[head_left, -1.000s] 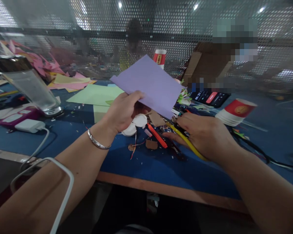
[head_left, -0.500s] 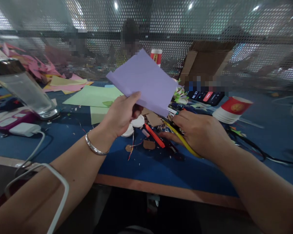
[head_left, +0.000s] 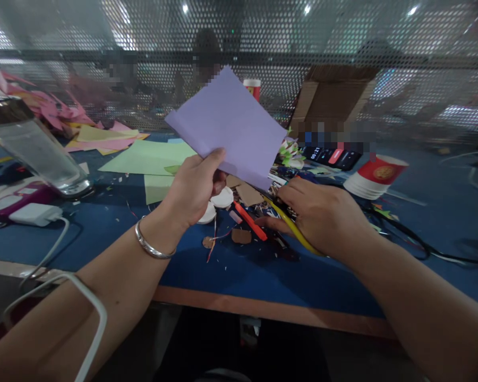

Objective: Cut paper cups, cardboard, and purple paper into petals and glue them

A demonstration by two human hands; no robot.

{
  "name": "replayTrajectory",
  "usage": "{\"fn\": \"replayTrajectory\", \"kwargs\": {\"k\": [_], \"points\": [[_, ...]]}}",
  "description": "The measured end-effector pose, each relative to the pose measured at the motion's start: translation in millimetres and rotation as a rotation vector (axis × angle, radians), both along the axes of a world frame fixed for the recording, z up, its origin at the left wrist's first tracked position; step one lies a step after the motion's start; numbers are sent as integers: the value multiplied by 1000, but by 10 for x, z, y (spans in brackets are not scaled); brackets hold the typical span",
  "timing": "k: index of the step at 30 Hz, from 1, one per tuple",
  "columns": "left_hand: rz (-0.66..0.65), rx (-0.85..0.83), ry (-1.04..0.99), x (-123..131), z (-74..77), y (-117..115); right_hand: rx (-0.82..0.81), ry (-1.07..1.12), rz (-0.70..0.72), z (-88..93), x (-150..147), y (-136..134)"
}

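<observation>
My left hand (head_left: 193, 185) pinches a lilac sheet of paper (head_left: 229, 124) by its lower edge and holds it up, tilted, over the blue table (head_left: 242, 270). My right hand (head_left: 321, 215) rests low on the table to the right, fingers closed over a yellow-handled tool (head_left: 292, 231) whose tip lies among scraps under the sheet. An orange pen (head_left: 250, 221), white round lids (head_left: 219, 204) and brown card bits (head_left: 241, 236) lie between my hands.
A tilted glass jar (head_left: 35, 151) and a white charger with cable (head_left: 32, 214) are at the left. Green and pink paper sheets (head_left: 147, 157) lie behind. A stack of red paper cups (head_left: 372, 178), a phone (head_left: 330, 155) and black cables (head_left: 422, 246) are at the right. A perforated screen (head_left: 143, 53) closes the back.
My left hand has raised the lilac sheet a little higher and to the left. My right hand has stayed on the yellow-handled tool, shifting only slightly.
</observation>
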State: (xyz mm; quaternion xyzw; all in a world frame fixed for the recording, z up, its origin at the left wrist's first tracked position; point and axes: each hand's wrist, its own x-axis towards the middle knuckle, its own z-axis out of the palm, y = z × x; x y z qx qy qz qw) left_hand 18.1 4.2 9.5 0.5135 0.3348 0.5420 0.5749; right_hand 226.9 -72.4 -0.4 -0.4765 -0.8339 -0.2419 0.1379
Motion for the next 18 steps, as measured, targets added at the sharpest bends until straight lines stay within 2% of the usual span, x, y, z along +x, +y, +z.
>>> {"fn": "replayTrajectory", "kwargs": {"k": [8,18], "points": [[-6,-86,66,117,1,-118,-53,-28,-5,-21,-2,34],[-13,-97,62,131,-17,-137,-61,-76,-12,-37,23,58]]}}
